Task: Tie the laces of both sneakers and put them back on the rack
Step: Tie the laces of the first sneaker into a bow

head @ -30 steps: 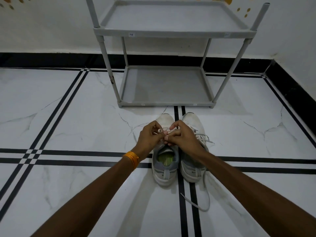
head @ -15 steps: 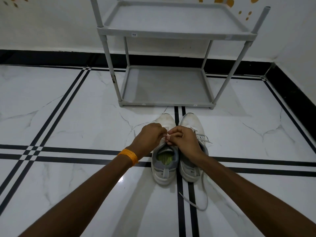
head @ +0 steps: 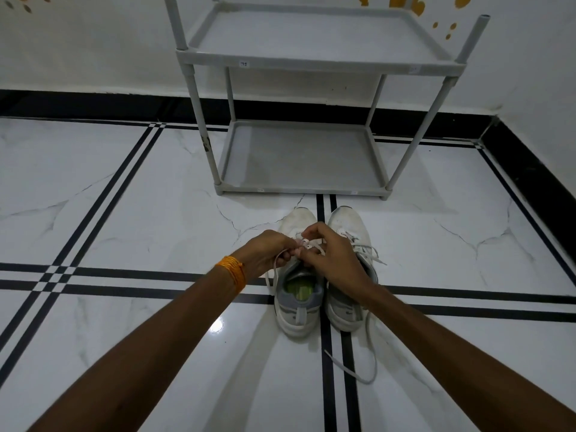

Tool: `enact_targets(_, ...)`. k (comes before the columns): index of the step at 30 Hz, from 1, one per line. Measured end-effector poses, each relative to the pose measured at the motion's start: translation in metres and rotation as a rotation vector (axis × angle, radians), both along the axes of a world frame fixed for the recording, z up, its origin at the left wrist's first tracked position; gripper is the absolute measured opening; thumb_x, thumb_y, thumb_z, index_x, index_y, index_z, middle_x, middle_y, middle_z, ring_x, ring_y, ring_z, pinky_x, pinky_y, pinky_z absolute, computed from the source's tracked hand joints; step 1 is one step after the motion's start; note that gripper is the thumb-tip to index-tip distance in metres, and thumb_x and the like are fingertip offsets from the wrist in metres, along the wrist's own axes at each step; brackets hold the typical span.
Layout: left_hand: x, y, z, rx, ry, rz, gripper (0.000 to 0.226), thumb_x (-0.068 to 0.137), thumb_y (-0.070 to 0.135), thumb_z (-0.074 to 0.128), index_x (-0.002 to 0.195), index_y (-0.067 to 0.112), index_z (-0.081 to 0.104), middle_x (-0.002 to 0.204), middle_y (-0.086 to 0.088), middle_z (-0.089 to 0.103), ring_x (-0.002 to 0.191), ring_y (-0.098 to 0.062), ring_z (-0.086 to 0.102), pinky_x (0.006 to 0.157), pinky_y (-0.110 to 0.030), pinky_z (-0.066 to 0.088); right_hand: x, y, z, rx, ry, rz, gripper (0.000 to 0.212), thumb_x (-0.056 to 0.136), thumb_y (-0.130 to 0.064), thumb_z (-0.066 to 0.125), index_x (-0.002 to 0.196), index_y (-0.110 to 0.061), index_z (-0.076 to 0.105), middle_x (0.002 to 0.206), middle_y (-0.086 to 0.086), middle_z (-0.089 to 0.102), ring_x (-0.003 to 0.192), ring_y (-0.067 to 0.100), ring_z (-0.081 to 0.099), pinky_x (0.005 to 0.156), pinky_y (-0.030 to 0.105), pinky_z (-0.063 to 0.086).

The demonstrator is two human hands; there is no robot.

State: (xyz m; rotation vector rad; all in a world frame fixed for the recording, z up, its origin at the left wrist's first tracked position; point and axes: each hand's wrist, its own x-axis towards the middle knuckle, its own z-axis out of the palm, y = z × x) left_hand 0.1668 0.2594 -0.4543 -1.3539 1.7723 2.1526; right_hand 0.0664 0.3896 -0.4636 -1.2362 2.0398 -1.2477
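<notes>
Both hands meet over the tongue of the left sneaker [head: 296,294], fingers curled in and pinching its white lace [head: 307,243]. The left hand [head: 268,252] clamps one strand, which loops down past the shoe's outer side to the floor; the right hand [head: 330,257] nips the other strand between thumb and forefinger, just touching the left hand's fingertips. An orange thread band [head: 232,272] circles the left wrist.

The left sneaker stands upright on the white marble floor [head: 124,213], its long axis running away from the person, toe toward the rack and heel nearest the camera; a green insole shows in its opening. The right sneaker [head: 349,275] sits just beside it, parallel and pointing the same way, partly covered by the right hand. Its loose lace [head: 358,371] trails back from the heel across the black floor stripes.

The grey two-shelf rack [head: 311,62] stands near the toes, against the far wall where the floor meets the black skirting, with its front edge facing the shoes.
</notes>
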Motion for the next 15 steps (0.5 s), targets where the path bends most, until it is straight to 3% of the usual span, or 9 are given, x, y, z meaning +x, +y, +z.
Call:
enact_targets(4,0.003,0.000,-0.003,-0.126,-0.006,0.022,0.016,0.084,0.016,0.069,0.084,0.000,0.071,0.067,-0.005,0.059,0.060,-0.011,0.051,0.056,-0.019,0.044,0.000,-0.005,0.003,-0.015,0.096,0.010,0.009,0.094,-0.015,0.061,0.090,-0.007,0.064,0.087,0.006,0.071,0.070,0.011,0.069,0.062,0.028,0.058)
enact_targets(9,0.010,-0.004,-0.002,-0.111,0.038,0.076,0.011,0.087,0.008,0.066,0.088,0.002,0.075,0.067,-0.007,0.068,0.057,-0.010,0.060,0.057,-0.017,0.051,-0.011,0.003,-0.001,0.119,0.488,0.016,0.018,0.095,-0.030,0.056,0.085,-0.015,0.059,0.087,-0.001,0.061,0.082,0.018,0.054,0.070,0.037,0.045)
enact_targets(13,0.027,-0.014,-0.011,-0.404,0.003,0.118,0.008,0.081,0.008,0.073,0.086,0.003,0.077,0.080,-0.012,0.075,0.063,-0.018,0.070,0.057,-0.019,0.057,-0.029,0.028,-0.002,0.281,0.721,0.008,0.025,0.097,-0.031,0.055,0.085,-0.010,0.060,0.087,0.003,0.061,0.084,0.021,0.054,0.071,0.037,0.042)
enact_targets(15,0.035,-0.010,-0.018,-0.522,0.004,0.081,0.009,0.082,0.012,0.074,0.087,0.005,0.076,0.081,-0.012,0.074,0.065,-0.021,0.073,0.058,-0.022,0.059,-0.035,0.040,-0.009,0.291,0.854,0.029,0.021,0.092,-0.025,0.063,0.079,-0.009,0.061,0.082,0.008,0.064,0.080,0.029,0.060,0.067,0.038,0.044)
